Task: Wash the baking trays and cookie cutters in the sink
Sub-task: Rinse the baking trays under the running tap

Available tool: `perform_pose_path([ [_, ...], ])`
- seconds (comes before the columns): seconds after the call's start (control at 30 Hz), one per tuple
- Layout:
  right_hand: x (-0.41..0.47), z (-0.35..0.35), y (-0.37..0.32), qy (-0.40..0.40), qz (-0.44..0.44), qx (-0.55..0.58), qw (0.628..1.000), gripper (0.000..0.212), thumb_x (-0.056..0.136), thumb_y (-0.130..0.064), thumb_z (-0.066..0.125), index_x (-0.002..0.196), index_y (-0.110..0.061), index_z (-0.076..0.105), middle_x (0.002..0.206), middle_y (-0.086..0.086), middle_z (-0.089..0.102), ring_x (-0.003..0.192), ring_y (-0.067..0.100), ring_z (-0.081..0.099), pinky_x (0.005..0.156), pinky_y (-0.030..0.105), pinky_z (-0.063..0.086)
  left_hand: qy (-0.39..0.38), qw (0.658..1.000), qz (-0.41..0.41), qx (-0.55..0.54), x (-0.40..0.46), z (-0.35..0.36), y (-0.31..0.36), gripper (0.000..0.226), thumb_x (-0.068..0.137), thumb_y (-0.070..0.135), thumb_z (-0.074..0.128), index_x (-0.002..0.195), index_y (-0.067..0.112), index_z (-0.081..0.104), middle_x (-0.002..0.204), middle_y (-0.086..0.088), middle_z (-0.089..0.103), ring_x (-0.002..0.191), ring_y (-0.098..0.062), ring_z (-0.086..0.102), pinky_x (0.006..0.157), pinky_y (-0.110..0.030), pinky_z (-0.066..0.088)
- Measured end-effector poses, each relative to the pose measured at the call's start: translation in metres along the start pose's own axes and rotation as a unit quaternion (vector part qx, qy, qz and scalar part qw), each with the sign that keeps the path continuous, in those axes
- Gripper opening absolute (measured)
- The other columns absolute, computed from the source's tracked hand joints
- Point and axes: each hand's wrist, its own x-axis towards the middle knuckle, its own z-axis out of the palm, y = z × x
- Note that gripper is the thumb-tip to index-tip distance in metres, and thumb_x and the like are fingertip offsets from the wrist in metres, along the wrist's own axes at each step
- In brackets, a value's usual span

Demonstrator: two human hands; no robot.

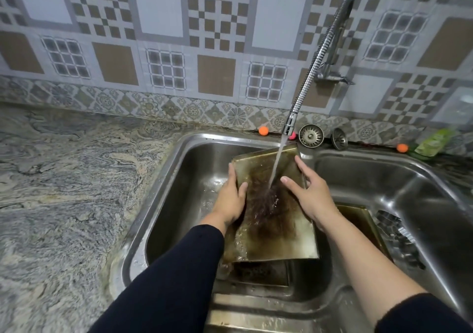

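Stained rectangular metal baking tray (276, 233) gripped by left hand (230, 199), steadied by open right hand (311, 196) under tap stream (275, 169); wet edges, one-sided hold: likely slip into steel sink (163, 204).

Baking tray (273, 220) tilted in left sink basin (179, 204) under faucet (320, 59) stream, left hand (230, 199) at its left edge, right hand (312, 197) at its right — second tray (358, 220) near right, two strainers (311, 135) on far rim, countertop (64, 179) left.

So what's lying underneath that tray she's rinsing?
Below the held tray at least one more stained tray lies on the sink floor. Another tray's edge shows by the right hand. The rest is covered.
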Motion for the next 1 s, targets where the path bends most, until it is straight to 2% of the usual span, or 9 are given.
perform_pose_path([
  [0.13, 0.004, 0.008, 0.007, -0.083, 0.038, -0.117, 0.989, 0.083, 0.089, -0.043, 0.06, 0.151, -0.034, 0.007, 0.158, 0.002, 0.02, 0.143, 0.024, 0.024, 0.113, 0.041, 0.024, 0.099, 0.994, 0.012, -0.047, -0.001, -0.017, 0.009, 0.06, 0.104, 0.02, 0.032, 0.154, 0.028, 0.001, 0.106, -0.002, 0.06, 0.087, -0.012, 0.06, 0.085, -0.024, 0.039],
  [0.2, 0.009, 0.015, 0.008, -0.126, 0.108, -0.167, 0.972, 0.088, 0.089, -0.056, 0.052, 0.15, -0.035, -0.008, 0.16, 0.01, 0.007, 0.145, 0.03, 0.016, 0.115, 0.047, 0.019, 0.142, 0.986, 0.039, -0.075, 0.0, -0.024, 0.01, 0.055, 0.104, 0.017, 0.032, 0.154, 0.03, 0.013, 0.121, -0.01, 0.063, 0.104, -0.022, 0.062, 0.095, -0.029, 0.043],
  [0.33, 0.019, 0.033, -0.015, -0.152, 0.165, -0.145, 0.964, 0.093, 0.084, -0.07, 0.044, 0.149, -0.037, -0.014, 0.157, 0.008, -0.023, 0.148, 0.028, -0.003, 0.117, 0.044, 0.011, 0.166, 0.971, 0.157, -0.064, -0.009, -0.025, 0.029, 0.052, 0.102, 0.012, 0.039, 0.15, 0.03, 0.03, 0.134, -0.002, 0.058, 0.119, -0.015, 0.056, 0.092, -0.011, 0.037],
  [0.43, 0.027, 0.048, -0.038, -0.133, 0.117, -0.026, 0.984, 0.094, 0.083, -0.07, 0.046, 0.151, -0.035, -0.009, 0.16, 0.01, 0.0, 0.147, 0.026, 0.01, 0.118, 0.043, 0.016, 0.162, 0.965, 0.207, -0.004, -0.019, -0.016, 0.043, 0.052, 0.101, 0.015, 0.042, 0.15, 0.03, 0.032, 0.139, 0.002, 0.055, 0.121, -0.014, 0.054, 0.087, -0.009, 0.035],
  [0.57, 0.033, 0.056, -0.049, 0.0, 0.13, 0.112, 0.985, 0.067, 0.088, -0.06, 0.047, 0.134, -0.011, 0.044, 0.122, 0.011, 0.059, 0.114, 0.029, 0.058, 0.097, 0.042, 0.047, 0.118, 0.96, 0.248, 0.05, -0.029, 0.004, 0.045, 0.053, 0.098, 0.022, 0.045, 0.148, 0.034, 0.032, 0.14, 0.01, 0.053, 0.115, -0.015, 0.059, 0.088, -0.028, 0.05],
  [0.67, 0.031, 0.045, -0.041, 0.051, 0.107, 0.193, 0.974, 0.049, 0.098, -0.038, 0.043, 0.141, -0.02, 0.029, 0.119, 0.002, 0.053, 0.104, 0.02, 0.055, 0.093, 0.04, 0.047, 0.076, 0.959, 0.264, 0.069, -0.03, 0.02, 0.04, 0.052, 0.099, 0.028, 0.037, 0.15, 0.031, 0.028, 0.153, 0.01, 0.036, 0.136, -0.01, 0.041, 0.108, -0.035, 0.04],
  [0.77, 0.027, 0.03, -0.039, 0.065, 0.033, 0.214, 0.974, 0.054, 0.102, -0.025, 0.039, 0.147, -0.041, 0.013, 0.148, -0.002, 0.031, 0.131, 0.015, 0.038, 0.103, 0.033, 0.034, 0.042, 0.959, 0.262, 0.097, -0.031, 0.028, 0.042, 0.051, 0.102, 0.037, 0.02, 0.153, 0.033, 0.015, 0.16, 0.014, 0.008, 0.148, -0.007, 0.007, 0.122, -0.041, 0.011],
  [0.87, 0.022, 0.02, -0.04, 0.038, -0.011, 0.22, 0.975, 0.051, 0.104, -0.024, 0.033, 0.144, -0.05, 0.016, 0.153, -0.011, 0.023, 0.134, 0.007, 0.028, 0.102, 0.028, 0.029, 0.041, 0.968, 0.231, 0.092, -0.028, 0.03, 0.061, 0.049, 0.104, 0.035, 0.018, 0.151, 0.041, 0.006, 0.159, 0.022, -0.009, 0.144, 0.0, -0.016, 0.116, -0.047, -0.008],
  [1.0, 0.018, 0.016, -0.033, -0.001, -0.027, 0.216, 0.976, 0.048, 0.102, -0.033, 0.036, 0.135, -0.064, 0.019, 0.146, -0.016, 0.032, 0.13, 0.006, 0.035, 0.11, 0.035, 0.031, 0.056, 0.974, 0.195, 0.099, -0.008, 0.024, 0.087, 0.049, 0.104, 0.037, 0.015, 0.152, 0.038, 0.007, 0.159, 0.017, -0.013, 0.146, -0.006, -0.016, 0.114, -0.056, -0.009],
])
